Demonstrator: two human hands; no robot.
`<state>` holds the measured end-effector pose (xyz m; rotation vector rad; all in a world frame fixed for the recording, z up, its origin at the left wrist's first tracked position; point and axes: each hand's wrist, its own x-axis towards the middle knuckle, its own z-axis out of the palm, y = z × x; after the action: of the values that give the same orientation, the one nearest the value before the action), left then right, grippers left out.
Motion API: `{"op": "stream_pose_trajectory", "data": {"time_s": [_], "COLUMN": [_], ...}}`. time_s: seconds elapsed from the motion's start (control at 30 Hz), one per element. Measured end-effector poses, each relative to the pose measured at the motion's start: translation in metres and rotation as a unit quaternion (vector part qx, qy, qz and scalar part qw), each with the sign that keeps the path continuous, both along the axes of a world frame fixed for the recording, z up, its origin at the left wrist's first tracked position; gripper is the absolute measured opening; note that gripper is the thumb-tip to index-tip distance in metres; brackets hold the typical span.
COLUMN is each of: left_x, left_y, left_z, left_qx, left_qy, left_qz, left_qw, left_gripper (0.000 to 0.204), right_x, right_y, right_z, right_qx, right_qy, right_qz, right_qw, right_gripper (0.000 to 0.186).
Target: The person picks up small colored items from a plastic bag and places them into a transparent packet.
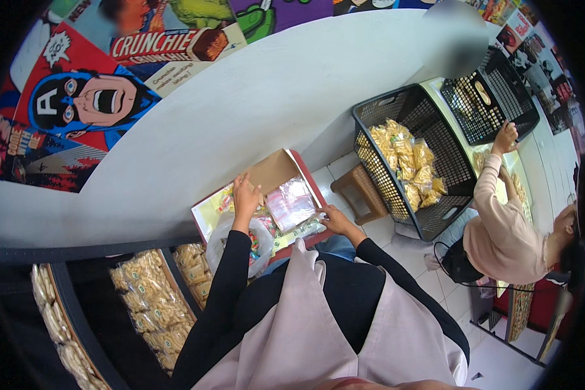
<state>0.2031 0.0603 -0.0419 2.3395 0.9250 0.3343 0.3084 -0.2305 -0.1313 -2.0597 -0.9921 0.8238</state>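
Note:
My left hand (246, 195) grips the left side of a brown cardboard box (272, 168) on a red-rimmed pale tray (310, 173). Fingers of my right hand (333, 219) are closed on the box's right edge near its lower corner. Between my hands lies a stack of clear, pinkish plastic packets (289, 201). Below my left hand, beside my forearm, sits a translucent bag (260, 250) with small colourful items, partly hidden by my arm. More small wrapped pieces lie on the tray around the box.
A stool (361, 198) stands right of the tray, near a black crate (443, 218) of snack bags and another black crate (520, 110). A co-worker (507, 244) reaches toward that crate. Racks of bagged snacks (149, 299) are at lower left; a curved white wall (221, 110) rises ahead.

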Motion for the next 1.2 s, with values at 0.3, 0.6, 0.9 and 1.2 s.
{"op": "stream_pose_trajectory", "data": {"time_s": [0.3, 0.6, 0.9, 1.2], "left_x": [-0.015, -0.022, 0.019, 0.046], "left_y": [-0.043, -0.116, -0.071, -0.035], "left_z": [0.028, 0.005, 0.009, -0.025], "left_qx": [0.099, 0.078, 0.166, 0.133], "left_qy": [-0.027, -0.058, -0.07, 0.024], "left_qz": [0.039, -0.009, 0.045, 0.019], "left_qw": [0.994, 0.995, 0.983, 0.991], "left_gripper": [0.048, 0.056, 0.062, 0.064], "right_x": [0.018, 0.044, 0.084, 0.111], "right_y": [-0.06, -0.081, -0.1, -0.108], "right_z": [0.01, 0.013, 0.003, 0.011], "right_qx": [-0.036, -0.079, -0.072, -0.083], "right_qy": [0.085, 0.081, 0.086, 0.09], "right_qz": [-0.152, -0.106, -0.067, -0.046], "right_qw": [0.984, 0.988, 0.991, 0.991], "right_gripper": [0.037, 0.037, 0.038, 0.039]}}
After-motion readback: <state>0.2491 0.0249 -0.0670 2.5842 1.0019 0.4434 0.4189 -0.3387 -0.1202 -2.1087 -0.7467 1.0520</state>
